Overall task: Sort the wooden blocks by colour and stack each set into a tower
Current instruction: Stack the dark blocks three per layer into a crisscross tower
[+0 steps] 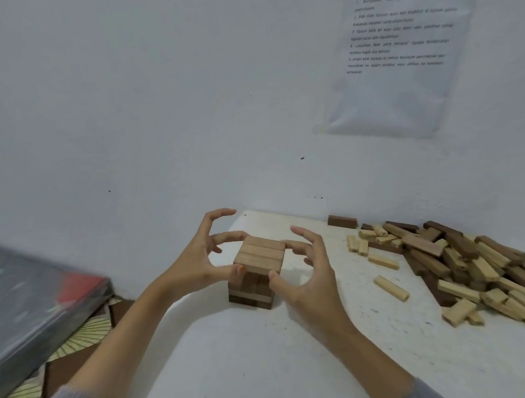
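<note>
A short tower of wooden blocks stands on the white table, near its back left corner. Its top layer is three mid-brown blocks side by side; lower layers look darker, with one pale strip near the base. My left hand cups the tower's left side, thumb and a fingertip touching the top layer. My right hand cups the right side, thumb on the front corner and a finger on the back edge. A heap of loose pale and dark brown blocks lies at the right.
A single dark block lies by the wall. Two pale blocks lie loose between heap and tower. A printed sheet hangs on the wall. Left of the table, lower down, is a plastic-wrapped flat box on a patterned surface.
</note>
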{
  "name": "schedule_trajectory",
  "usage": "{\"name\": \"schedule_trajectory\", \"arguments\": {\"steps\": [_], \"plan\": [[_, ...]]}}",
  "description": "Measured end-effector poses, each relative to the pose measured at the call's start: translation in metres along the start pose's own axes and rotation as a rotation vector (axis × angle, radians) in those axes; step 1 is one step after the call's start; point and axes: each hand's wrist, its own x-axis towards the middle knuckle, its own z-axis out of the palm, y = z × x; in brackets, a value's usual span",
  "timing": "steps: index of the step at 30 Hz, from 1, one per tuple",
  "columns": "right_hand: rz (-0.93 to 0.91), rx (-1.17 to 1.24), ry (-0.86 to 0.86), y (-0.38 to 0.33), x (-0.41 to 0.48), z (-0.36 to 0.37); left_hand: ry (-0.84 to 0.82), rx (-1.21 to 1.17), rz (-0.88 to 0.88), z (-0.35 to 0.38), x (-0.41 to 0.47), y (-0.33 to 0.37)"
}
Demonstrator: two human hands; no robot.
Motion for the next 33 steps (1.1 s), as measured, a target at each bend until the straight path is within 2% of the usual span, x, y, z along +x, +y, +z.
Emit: {"name": "schedule_trajectory", "arguments": {"steps": [7,33], "plan": [[-0.009,-0.072,0.037,0.008,-0.004,0.012,-0.054,0.062,-0.026,-0.005,0.001,-0.009],[0.054,-0.160,-0.026,0.015,-0.002,0.013,-0.131,0.138,-0.088,-0.008,-0.003,-0.017]]}}
